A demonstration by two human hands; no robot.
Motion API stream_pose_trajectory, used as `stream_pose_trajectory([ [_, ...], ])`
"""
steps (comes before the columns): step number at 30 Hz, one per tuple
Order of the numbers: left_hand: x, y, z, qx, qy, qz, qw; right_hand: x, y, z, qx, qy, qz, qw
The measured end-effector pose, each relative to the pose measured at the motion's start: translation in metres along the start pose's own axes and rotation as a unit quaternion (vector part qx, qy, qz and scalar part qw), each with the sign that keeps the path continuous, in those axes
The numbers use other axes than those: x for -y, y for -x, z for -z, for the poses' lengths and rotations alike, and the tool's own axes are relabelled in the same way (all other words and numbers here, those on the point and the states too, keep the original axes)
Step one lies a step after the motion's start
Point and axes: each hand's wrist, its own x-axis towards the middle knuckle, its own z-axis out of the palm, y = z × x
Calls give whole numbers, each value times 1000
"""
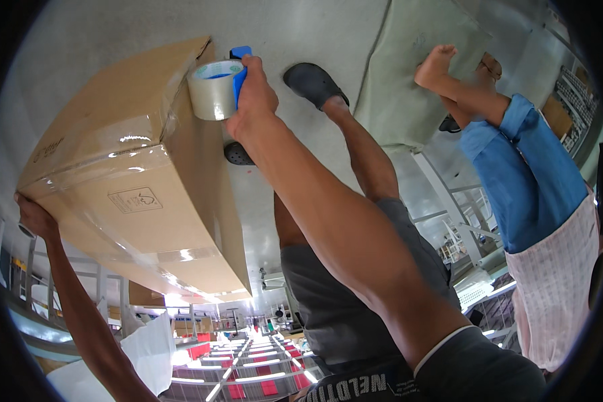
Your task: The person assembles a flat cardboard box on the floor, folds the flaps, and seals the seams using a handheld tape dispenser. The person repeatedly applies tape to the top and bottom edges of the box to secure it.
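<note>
A large cardboard box (135,211) with strips of clear tape across its faces fills the left side before me. My left hand (37,216) holds its left corner, with part of the fingers hidden behind the edge. In my right hand (256,95) is a blue hand-held tape dispenser (241,52), gripped by its handle. The dispenser carries a thick roll of clear packing tape (213,95). This roll is close beside the box's upper right edge; whether it touches the cardboard I cannot tell. Printed marks show on the box.
At right is another person in blue jeans (532,186), with bare feet over a pale green sheet (407,75) on the grey floor (311,30). Metal frames (452,206) stand between us. White sheeting (148,352) lies by my left arm. My dark clog (314,83) is on the floor.
</note>
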Motion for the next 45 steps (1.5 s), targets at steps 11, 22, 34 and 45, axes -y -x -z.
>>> stream_pose_trajectory([
  [11,-4,-3,-10,-31,-14,-8,999,15,-98,-8,-63,49,38,996],
  [22,-137,186,-4,-176,94,-180,963,138,134,220,223,243,61,942],
  [34,-210,315,-69,67,-79,-360,927,95,109,304,124,314,10,941],
  [45,-213,256,-68,122,-102,-479,863,103,99,278,158,303,-14,940],
])
